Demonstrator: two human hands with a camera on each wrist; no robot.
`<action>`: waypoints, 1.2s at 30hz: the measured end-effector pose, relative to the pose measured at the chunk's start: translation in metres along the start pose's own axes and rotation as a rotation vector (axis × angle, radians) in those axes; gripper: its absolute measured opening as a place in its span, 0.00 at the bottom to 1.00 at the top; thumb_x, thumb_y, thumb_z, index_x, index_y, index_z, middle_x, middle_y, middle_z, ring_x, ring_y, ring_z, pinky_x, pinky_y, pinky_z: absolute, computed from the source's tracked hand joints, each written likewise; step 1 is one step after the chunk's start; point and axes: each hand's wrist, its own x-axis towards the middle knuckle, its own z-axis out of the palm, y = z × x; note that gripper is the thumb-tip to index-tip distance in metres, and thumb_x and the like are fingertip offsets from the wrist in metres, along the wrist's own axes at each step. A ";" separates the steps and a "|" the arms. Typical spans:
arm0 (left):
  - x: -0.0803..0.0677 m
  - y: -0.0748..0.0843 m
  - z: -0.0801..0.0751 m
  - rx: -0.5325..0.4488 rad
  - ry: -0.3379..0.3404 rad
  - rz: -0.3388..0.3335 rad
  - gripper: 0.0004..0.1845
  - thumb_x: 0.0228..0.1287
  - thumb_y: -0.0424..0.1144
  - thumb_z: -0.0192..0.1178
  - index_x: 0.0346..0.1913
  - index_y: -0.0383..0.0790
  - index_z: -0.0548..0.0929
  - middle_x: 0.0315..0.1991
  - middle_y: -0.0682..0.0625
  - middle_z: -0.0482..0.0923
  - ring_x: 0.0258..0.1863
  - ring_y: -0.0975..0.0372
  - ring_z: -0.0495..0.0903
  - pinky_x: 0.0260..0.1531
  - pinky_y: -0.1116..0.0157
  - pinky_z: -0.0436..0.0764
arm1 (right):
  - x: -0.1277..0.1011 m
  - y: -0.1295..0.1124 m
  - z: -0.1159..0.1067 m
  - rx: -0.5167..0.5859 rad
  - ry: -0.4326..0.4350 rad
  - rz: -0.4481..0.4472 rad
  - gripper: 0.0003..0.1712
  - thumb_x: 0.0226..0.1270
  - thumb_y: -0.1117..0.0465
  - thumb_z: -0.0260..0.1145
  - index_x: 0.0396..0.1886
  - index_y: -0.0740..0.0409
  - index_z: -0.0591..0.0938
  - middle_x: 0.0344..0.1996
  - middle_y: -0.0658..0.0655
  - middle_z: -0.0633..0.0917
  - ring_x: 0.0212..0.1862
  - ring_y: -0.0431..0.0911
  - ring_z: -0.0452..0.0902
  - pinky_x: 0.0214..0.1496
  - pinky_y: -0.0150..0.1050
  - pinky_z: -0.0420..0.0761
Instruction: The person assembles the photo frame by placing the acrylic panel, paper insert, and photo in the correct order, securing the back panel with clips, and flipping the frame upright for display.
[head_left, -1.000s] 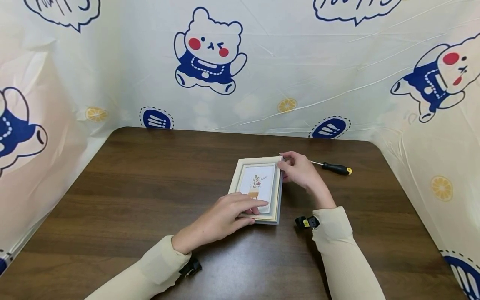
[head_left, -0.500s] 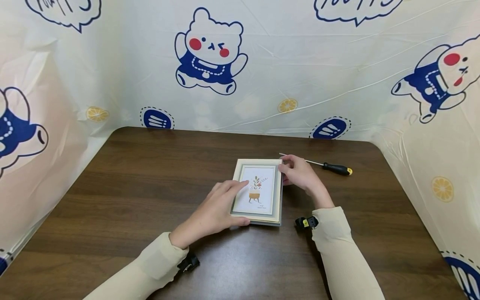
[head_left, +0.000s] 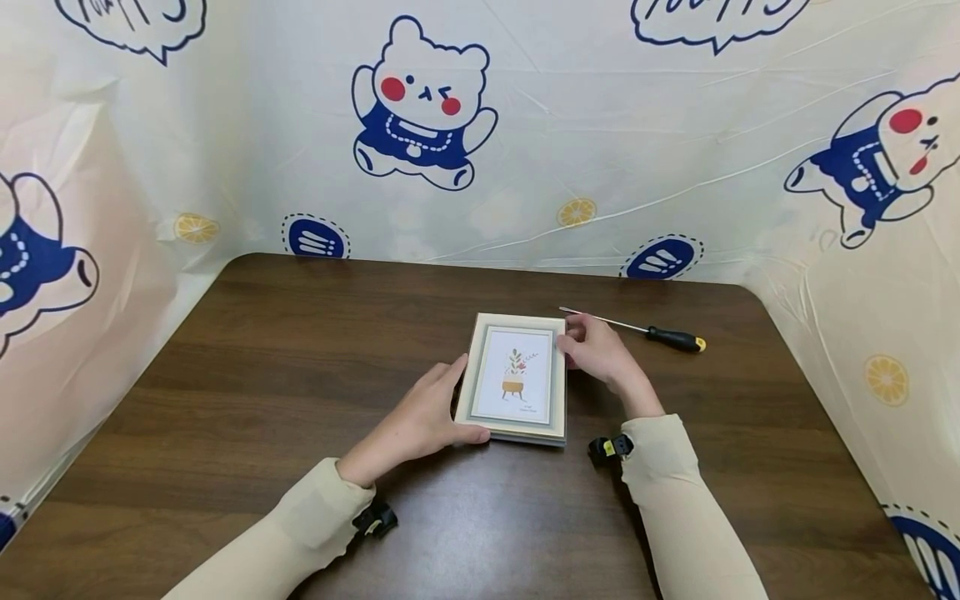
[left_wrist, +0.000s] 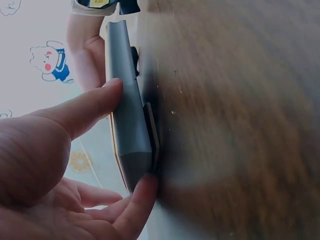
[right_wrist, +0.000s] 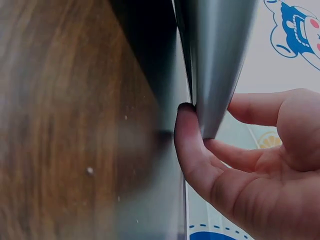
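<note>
We pinch the frame (head_left: pixel 516 379) by its edges, left hand (head_left: pixel 420 417) and right hand (head_left: pixel 600 354), now off its face and squared face-up mid-table (head_left: pixel 300 350), so it seems seated on its backing.

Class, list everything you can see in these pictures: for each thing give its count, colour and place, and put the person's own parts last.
picture frame: one, cream border round a print of a potted plant, middle of the table, held at both sides.
screwdriver: one, black handle with a yellow end and a thin metal shaft, on the table just beyond the right hand.
table: one, dark brown wood grain, under everything.
backdrop sheet: one, cream, printed with blue and white bears, lemons and blue badges, walling the table on three sides.
left hand: one, cream sleeve, its grip on the frame's left edge, thumb on top.
right hand: one, cream sleeve, its grip on the frame's upper right edge.
</note>
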 end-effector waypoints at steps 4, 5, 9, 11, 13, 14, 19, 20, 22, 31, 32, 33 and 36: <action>0.001 -0.001 0.000 -0.022 -0.007 -0.026 0.64 0.50 0.50 0.86 0.84 0.32 0.57 0.67 0.38 0.72 0.58 0.52 0.78 0.61 0.52 0.80 | 0.001 0.001 0.004 -0.050 0.009 -0.011 0.36 0.79 0.61 0.62 0.81 0.66 0.64 0.63 0.69 0.79 0.53 0.55 0.84 0.57 0.47 0.89; 0.001 -0.001 0.000 -0.025 -0.010 -0.032 0.64 0.50 0.49 0.86 0.84 0.33 0.57 0.67 0.39 0.73 0.56 0.53 0.78 0.59 0.54 0.80 | 0.001 0.001 0.005 -0.063 0.014 -0.014 0.37 0.79 0.61 0.63 0.81 0.66 0.64 0.63 0.69 0.79 0.53 0.55 0.84 0.57 0.46 0.89; 0.002 -0.002 0.000 -0.035 -0.007 -0.032 0.62 0.51 0.49 0.86 0.84 0.37 0.60 0.63 0.42 0.73 0.53 0.55 0.78 0.55 0.56 0.81 | 0.001 -0.001 0.007 -0.110 0.038 -0.032 0.35 0.78 0.61 0.63 0.79 0.68 0.66 0.63 0.68 0.80 0.53 0.55 0.82 0.58 0.47 0.87; 0.003 -0.003 0.000 -0.040 0.000 -0.025 0.61 0.50 0.49 0.86 0.83 0.38 0.61 0.62 0.43 0.74 0.52 0.56 0.78 0.53 0.56 0.81 | 0.001 -0.002 0.008 -0.144 0.050 -0.039 0.34 0.78 0.61 0.63 0.77 0.69 0.68 0.63 0.69 0.80 0.55 0.56 0.80 0.61 0.50 0.85; 0.003 -0.004 0.000 -0.045 0.006 -0.020 0.59 0.50 0.48 0.86 0.83 0.39 0.63 0.60 0.43 0.74 0.51 0.56 0.78 0.51 0.57 0.81 | 0.000 -0.003 0.010 -0.177 0.058 -0.040 0.32 0.78 0.60 0.64 0.76 0.69 0.70 0.65 0.69 0.80 0.58 0.57 0.78 0.65 0.52 0.82; 0.003 -0.004 0.000 -0.044 0.010 -0.016 0.59 0.50 0.48 0.86 0.82 0.39 0.64 0.60 0.43 0.74 0.50 0.56 0.78 0.51 0.57 0.81 | 0.000 -0.004 0.010 -0.189 0.059 -0.042 0.32 0.78 0.60 0.63 0.76 0.69 0.70 0.65 0.69 0.80 0.59 0.57 0.77 0.67 0.53 0.81; 0.003 -0.004 0.000 -0.041 0.008 -0.021 0.58 0.51 0.48 0.86 0.83 0.42 0.64 0.59 0.44 0.74 0.50 0.56 0.77 0.50 0.58 0.81 | 0.000 -0.005 0.014 -0.216 0.054 -0.077 0.31 0.79 0.63 0.62 0.76 0.70 0.70 0.66 0.69 0.79 0.62 0.58 0.75 0.71 0.55 0.77; 0.003 -0.004 0.000 -0.041 0.009 -0.022 0.58 0.51 0.47 0.86 0.83 0.43 0.64 0.58 0.44 0.73 0.49 0.56 0.77 0.49 0.58 0.81 | 0.000 -0.005 0.014 -0.220 0.052 -0.086 0.31 0.78 0.64 0.62 0.76 0.71 0.70 0.66 0.69 0.80 0.62 0.58 0.75 0.71 0.55 0.77; 0.003 -0.003 -0.001 -0.042 0.010 -0.026 0.57 0.52 0.47 0.85 0.83 0.44 0.64 0.59 0.44 0.73 0.49 0.57 0.77 0.48 0.58 0.81 | 0.001 -0.005 0.015 -0.234 0.049 -0.107 0.31 0.78 0.65 0.61 0.77 0.71 0.70 0.66 0.69 0.80 0.62 0.58 0.74 0.72 0.55 0.76; 0.004 -0.006 -0.004 -0.054 0.005 -0.023 0.57 0.56 0.45 0.84 0.84 0.44 0.61 0.61 0.42 0.72 0.47 0.57 0.78 0.47 0.58 0.82 | 0.000 -0.005 0.015 -0.248 -0.007 -0.143 0.34 0.77 0.68 0.59 0.79 0.70 0.66 0.71 0.69 0.76 0.57 0.56 0.77 0.66 0.52 0.79; 0.004 -0.007 -0.004 -0.056 0.004 -0.025 0.57 0.56 0.45 0.83 0.84 0.44 0.61 0.62 0.42 0.72 0.47 0.56 0.78 0.47 0.58 0.82 | 0.000 -0.005 0.015 -0.246 -0.017 -0.145 0.34 0.77 0.68 0.59 0.80 0.70 0.66 0.72 0.69 0.75 0.56 0.56 0.78 0.64 0.51 0.80; 0.004 -0.007 -0.005 -0.057 0.005 -0.026 0.57 0.57 0.45 0.83 0.84 0.44 0.60 0.62 0.42 0.72 0.48 0.56 0.78 0.48 0.58 0.82 | -0.001 -0.005 0.015 -0.247 -0.026 -0.149 0.35 0.77 0.68 0.59 0.80 0.69 0.65 0.73 0.69 0.74 0.56 0.56 0.79 0.63 0.51 0.81; 0.005 -0.008 -0.006 -0.054 -0.002 -0.037 0.56 0.58 0.45 0.82 0.85 0.43 0.59 0.65 0.41 0.71 0.49 0.55 0.78 0.50 0.57 0.82 | -0.002 -0.007 0.015 -0.256 -0.046 -0.155 0.35 0.77 0.68 0.59 0.81 0.68 0.64 0.75 0.69 0.71 0.56 0.56 0.79 0.62 0.50 0.81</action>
